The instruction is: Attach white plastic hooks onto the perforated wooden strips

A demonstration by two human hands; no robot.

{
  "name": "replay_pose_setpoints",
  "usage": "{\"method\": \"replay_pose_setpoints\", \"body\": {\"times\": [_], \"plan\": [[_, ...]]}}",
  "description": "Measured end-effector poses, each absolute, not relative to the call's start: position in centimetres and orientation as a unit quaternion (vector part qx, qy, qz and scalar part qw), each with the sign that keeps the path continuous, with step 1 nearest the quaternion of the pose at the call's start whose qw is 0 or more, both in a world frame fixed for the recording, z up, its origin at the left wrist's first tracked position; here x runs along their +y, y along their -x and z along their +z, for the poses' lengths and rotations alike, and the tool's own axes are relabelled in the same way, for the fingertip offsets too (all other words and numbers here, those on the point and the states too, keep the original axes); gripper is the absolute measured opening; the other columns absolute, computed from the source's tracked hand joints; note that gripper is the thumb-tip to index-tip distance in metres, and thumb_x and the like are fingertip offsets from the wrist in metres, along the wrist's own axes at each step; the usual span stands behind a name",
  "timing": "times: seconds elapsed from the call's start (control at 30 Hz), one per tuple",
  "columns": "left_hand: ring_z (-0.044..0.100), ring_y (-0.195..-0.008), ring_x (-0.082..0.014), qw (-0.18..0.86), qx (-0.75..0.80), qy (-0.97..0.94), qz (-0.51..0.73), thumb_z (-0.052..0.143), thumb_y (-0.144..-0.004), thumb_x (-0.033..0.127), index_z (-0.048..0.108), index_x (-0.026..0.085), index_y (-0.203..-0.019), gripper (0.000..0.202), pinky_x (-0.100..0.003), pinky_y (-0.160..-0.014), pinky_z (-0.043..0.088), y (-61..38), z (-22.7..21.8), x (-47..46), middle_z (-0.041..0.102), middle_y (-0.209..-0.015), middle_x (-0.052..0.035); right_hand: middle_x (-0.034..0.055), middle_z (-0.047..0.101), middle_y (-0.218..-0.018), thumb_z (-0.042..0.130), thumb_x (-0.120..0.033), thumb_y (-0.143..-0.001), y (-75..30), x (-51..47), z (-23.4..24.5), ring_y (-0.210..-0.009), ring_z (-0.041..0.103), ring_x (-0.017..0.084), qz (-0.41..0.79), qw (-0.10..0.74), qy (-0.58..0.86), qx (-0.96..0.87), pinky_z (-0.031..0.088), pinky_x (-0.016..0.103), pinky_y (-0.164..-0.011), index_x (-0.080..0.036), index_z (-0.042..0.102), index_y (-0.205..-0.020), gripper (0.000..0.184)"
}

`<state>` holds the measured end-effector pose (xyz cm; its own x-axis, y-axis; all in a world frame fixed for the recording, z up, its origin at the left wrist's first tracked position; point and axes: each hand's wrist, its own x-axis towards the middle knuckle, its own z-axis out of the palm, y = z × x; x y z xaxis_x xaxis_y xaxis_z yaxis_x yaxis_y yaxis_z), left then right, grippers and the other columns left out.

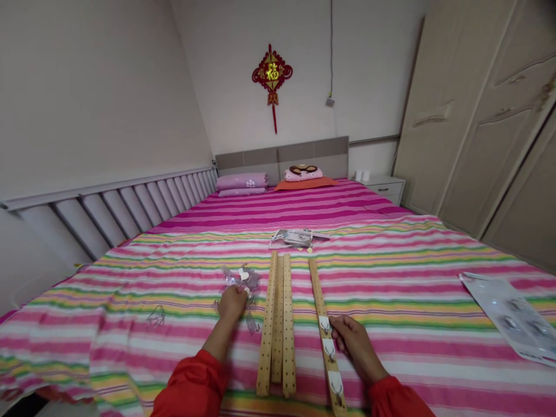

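Observation:
On the striped bedspread, my left hand (233,300) pinches down into a small pile of clear plastic packets (254,279); what its fingertips hold is too small to make out. White pieces, one of them a white tab (244,274), lie in that pile. My right hand (350,337) has thumb and fingers closed at the right edge of a perforated wooden strip (316,284), beside the farthest of three white adhesive hooks (324,324) in a row along it. Between my hands lie several more perforated wooden strips (266,341), side by side and lengthwise.
A clear bag with metal pieces (295,237) lies beyond the strips. At right is a blister pack (515,318) with round items. A thin wire-like item (156,316) rests at left. Farther off are folded bedding (241,182), a nightstand (386,188) and a radiator (117,214).

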<state>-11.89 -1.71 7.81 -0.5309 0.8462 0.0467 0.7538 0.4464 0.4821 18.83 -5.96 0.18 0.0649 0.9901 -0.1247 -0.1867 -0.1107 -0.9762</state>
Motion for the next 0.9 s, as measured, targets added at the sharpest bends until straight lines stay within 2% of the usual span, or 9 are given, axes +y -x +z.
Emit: {"method": "replay_pose_setpoints", "body": {"times": [0.1, 0.2, 0.33, 0.43, 0.53, 0.63, 0.7, 0.8, 0.9], "plan": [[0.064, -0.073, -0.0236, 0.086, 0.842, -0.47, 0.252, 0.05, -0.076, 0.04, 0.058, 0.022, -0.067, 0.022, -0.028, -0.057, 0.039, 12.7, 8.6, -2.3, 0.069, -0.075, -0.006, -0.0074, 0.04, -0.029, 0.067, -0.054, -0.066, -18.8, -6.1, 0.3, -0.027, 0.028, 0.005, 0.555, 0.533, 0.499, -0.399, 0.016, 0.021, -0.033, -0.021, 0.049, -0.049, 0.042], [0.061, -0.069, -0.0192, 0.097, 0.789, -0.482, 0.368, 0.052, -0.074, 0.041, 0.059, 0.021, -0.067, 0.022, -0.025, -0.059, 0.04, 13.3, 9.5, -3.1, 0.065, -0.068, -0.002, -0.0069, 0.042, -0.031, 0.068, -0.054, -0.065, -18.9, -6.1, 0.4, -0.028, 0.029, 0.005, 0.559, 0.535, 0.495, -0.395, 0.016, 0.021, -0.033, -0.02, 0.05, -0.05, 0.041], [0.056, -0.058, -0.0145, 0.242, 0.656, -0.469, 0.539, 0.062, -0.065, 0.048, 0.064, 0.017, -0.071, 0.031, -0.023, -0.053, 0.041, 12.4, 10.5, -4.5, 0.061, -0.06, 0.0005, -0.007, 0.042, -0.03, 0.068, -0.054, -0.065, -18.9, -6.1, 0.3, -0.027, 0.029, 0.005, 0.563, 0.534, 0.494, -0.392, 0.017, 0.021, -0.033, -0.02, 0.05, -0.05, 0.042], [0.057, -0.056, -0.0128, 0.317, 0.602, -0.491, 0.544, 0.068, -0.064, 0.048, 0.066, 0.016, -0.078, 0.035, -0.022, -0.052, 0.044, 10.3, 11.3, -5.9, 0.065, -0.066, -0.0005, -0.0073, 0.041, -0.03, 0.068, -0.053, -0.065, -18.9, -6.1, 0.4, -0.027, 0.029, 0.005, 0.571, 0.535, 0.489, -0.386, 0.017, 0.02, -0.033, -0.019, 0.05, -0.05, 0.041], [0.06, -0.06, -0.014, 0.317, 0.549, -0.569, 0.523, 0.066, -0.07, 0.044, 0.067, 0.017, -0.078, 0.028, -0.024, -0.056, 0.049, 7.5, 12.1, -7.4, 0.068, -0.07, -0.0021, -0.0063, 0.048, -0.035, 0.07, -0.051, -0.063, -19.1, -6.1, 0.7, -0.027, 0.031, 0.004, 0.589, 0.547, 0.464, -0.372, 0.016, 0.02, -0.032, -0.019, 0.05, -0.051, 0.039], [0.064, -0.068, -0.0158, 0.213, 0.487, -0.708, 0.465, 0.06, -0.08, 0.036, 0.069, 0.019, -0.084, 0.02, -0.026, -0.06, 0.051, 4.9, 13.1, -9.3, 0.071, -0.078, -0.0045, -0.0041, 0.054, -0.041, 0.072, -0.049, -0.061, -19.4, -6.2, 1.2, -0.028, 0.033, 0.004, 0.596, 0.559, 0.446, -0.366, 0.017, 0.019, -0.032, -0.018, 0.052, -0.053, 0.038], [0.065, -0.074, -0.0161, 0.077, 0.405, -0.82, 0.396, 0.053, -0.087, 0.027, 0.069, 0.021, -0.09, 0.017, -0.027, -0.064, 0.051, 3.4, 13.8, -10.7, 0.072, -0.083, -0.0048, -0.0033, 0.056, -0.043, 0.072, -0.05, -0.061, -19.6, -6.3, 1.5, -0.029, 0.034, 0.004, 0.592, 0.566, 0.443, -0.364, 0.018, 0.019, -0.032, -0.017, 0.053, -0.055, 0.038], [0.063, -0.072, -0.015, -0.133, 0.281, -0.898, 0.311, 0.048, -0.089, 0.016, 0.065, 0.021, -0.096, 0.02, -0.026, -0.063, 0.047, 1.7, 14.6, -12.5, 0.071, -0.082, -0.0042, -0.004, 0.055, -0.045, 0.072, -0.051, -0.062, -19.7, -6.6, 2.2, -0.029, 0.032, 0.003, 0.583, 0.578, 0.442, -0.361, 0.015, 0.019, -0.033, -0.016, 0.056, -0.059, 0.038], [0.061, -0.068, -0.0131, -0.203, 0.228, -0.909, 0.283, 0.046, -0.09, 0.015, 0.061, 0.019, -0.099, 0.018, -0.025, -0.059, 0.044, 0.5, 14.9, -13.6, 0.069, -0.08, -0.0041, -0.0046, 0.055, -0.047, 0.071, -0.05, -0.065, -19.4, -7.6, 3.7, -0.03, 0.03, 0.002, 0.589, 0.579, 0.42, -0.376, 0.013, 0.02, -0.034, -0.015, 0.061, -0.065, 0.037]]}}
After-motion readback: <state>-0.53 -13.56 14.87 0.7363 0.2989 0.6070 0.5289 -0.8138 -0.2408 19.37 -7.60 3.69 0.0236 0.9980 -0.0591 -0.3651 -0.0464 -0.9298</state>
